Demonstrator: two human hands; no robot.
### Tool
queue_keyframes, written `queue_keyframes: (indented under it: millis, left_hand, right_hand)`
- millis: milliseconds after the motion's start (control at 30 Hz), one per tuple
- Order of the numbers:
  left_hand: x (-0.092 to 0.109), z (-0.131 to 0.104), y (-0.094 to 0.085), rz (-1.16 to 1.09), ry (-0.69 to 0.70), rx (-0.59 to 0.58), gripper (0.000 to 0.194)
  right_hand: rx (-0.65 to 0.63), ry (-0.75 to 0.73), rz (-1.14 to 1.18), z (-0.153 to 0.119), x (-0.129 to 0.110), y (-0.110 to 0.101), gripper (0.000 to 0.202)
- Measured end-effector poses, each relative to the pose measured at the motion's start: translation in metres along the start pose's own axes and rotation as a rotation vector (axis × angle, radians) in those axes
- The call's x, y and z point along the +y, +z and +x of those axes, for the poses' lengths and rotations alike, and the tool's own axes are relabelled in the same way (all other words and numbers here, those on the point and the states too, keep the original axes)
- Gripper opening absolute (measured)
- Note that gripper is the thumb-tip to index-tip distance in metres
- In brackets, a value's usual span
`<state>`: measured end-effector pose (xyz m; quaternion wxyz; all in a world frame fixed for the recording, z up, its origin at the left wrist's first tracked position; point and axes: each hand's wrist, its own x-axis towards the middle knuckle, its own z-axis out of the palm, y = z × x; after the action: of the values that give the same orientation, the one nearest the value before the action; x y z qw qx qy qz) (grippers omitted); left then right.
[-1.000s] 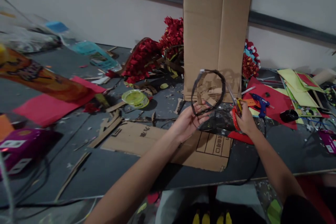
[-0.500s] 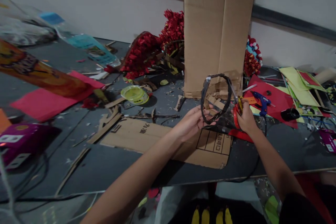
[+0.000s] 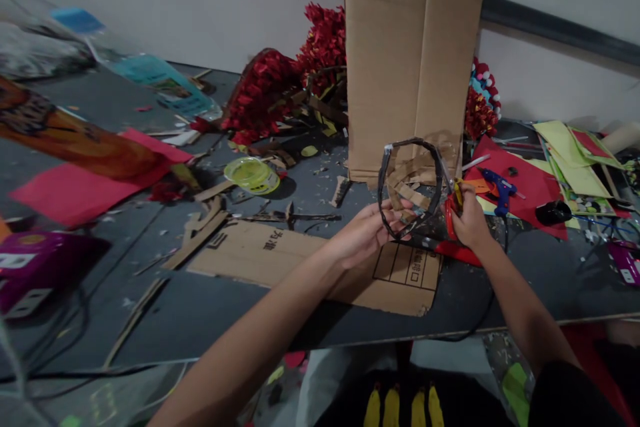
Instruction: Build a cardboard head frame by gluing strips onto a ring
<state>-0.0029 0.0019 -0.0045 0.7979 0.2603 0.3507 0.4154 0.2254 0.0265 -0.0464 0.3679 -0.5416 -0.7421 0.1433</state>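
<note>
A dark, roughly oval ring (image 3: pixel 382 190) with a pale spot at its upper left stands upright over the table. My left hand (image 3: pixel 367 233) grips its lower edge, palm turned up. In my right hand (image 3: pixel 470 219) are red-handled scissors (image 3: pixel 451 215), their blades angled up along the ring's right side. I cannot tell whether the blades touch the ring. Under my left hand and forearm lies a flat piece of printed cardboard (image 3: pixel 315 257). Behind the ring rises a tall cardboard panel (image 3: pixel 385 60), and torn cardboard strips show through the ring's opening.
A blue glue gun (image 3: pixel 503 190) lies on red paper (image 3: pixel 540 213) to the right, near a black roll (image 3: pixel 553 213). Leftward are a yellow-green tub (image 3: pixel 253 175), cardboard scraps, a bottle (image 3: pixel 160 83), an orange tube (image 3: pixel 75 137) and a purple power strip (image 3: pixel 45 267). Red frilled shapes (image 3: pixel 260 93) stand behind.
The ring has turned and tilted slightly within my left hand. Both hands keep their holds, the scissors staying by the ring's right side. The whole view has shifted a little.
</note>
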Motion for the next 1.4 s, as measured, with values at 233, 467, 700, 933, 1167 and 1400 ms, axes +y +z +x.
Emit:
queue_keyframes:
  millis: [233,467,700,933,1167,1400]
  left_hand:
    - [-0.001,-0.001,-0.001,-0.003,-0.005,-0.005,0.020]
    - [0.002,-0.002,0.000,-0.039,-0.014,-0.018,0.021]
    - [0.005,-0.003,0.002,-0.061,-0.007,-0.001,0.013]
    - [0.007,-0.002,-0.003,-0.125,0.005,-0.034,0.018]
    - [0.009,-0.002,-0.007,-0.153,0.028,-0.074,0.017]
    - [0.011,-0.004,-0.007,-0.157,0.036,-0.072,0.018]
  right_hand:
    - [0.008,0.049,-0.014,0.003,0.003,-0.002,0.041]
    - [-0.005,0.070,-0.059,0.005,0.001,-0.005,0.044]
    - [-0.030,0.076,-0.172,0.009,-0.008,-0.014,0.041]
    - [-0.012,0.105,-0.224,0.009,-0.009,-0.019,0.038]
    - [-0.040,0.159,0.001,0.010,-0.014,-0.013,0.034]
    - [-0.155,0.163,0.276,0.006,-0.010,-0.010,0.030]
